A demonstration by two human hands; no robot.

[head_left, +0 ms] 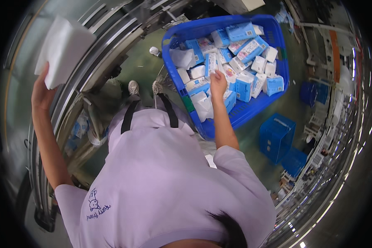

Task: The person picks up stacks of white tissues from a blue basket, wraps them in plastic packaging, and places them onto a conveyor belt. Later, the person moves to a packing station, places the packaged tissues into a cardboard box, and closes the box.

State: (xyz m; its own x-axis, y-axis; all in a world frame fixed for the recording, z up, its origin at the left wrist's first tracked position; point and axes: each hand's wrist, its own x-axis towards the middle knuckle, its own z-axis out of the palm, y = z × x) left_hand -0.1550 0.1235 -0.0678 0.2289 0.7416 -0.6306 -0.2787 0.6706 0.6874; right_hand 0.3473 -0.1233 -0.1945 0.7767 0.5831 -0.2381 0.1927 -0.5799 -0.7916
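Note:
At the far left, my left hand grips the lower edge of a white stack of tissues, thumb on its near face. The stack is held up over the metal machine rail and has no printed wrapper that I can see. My right hand reaches into a large blue plastic basket, its fingers closed at the end of a white and blue tissue pack. Many blue and white wrapped tissue packs lie jumbled in the basket. Loose white tissue stacks lie along its left side.
A metal conveyor frame runs along my left side. Blue crates stand on the green floor to the right of the basket. Below the rail, at my left, sits a bag with blue and white packs. My shoes are near the basket.

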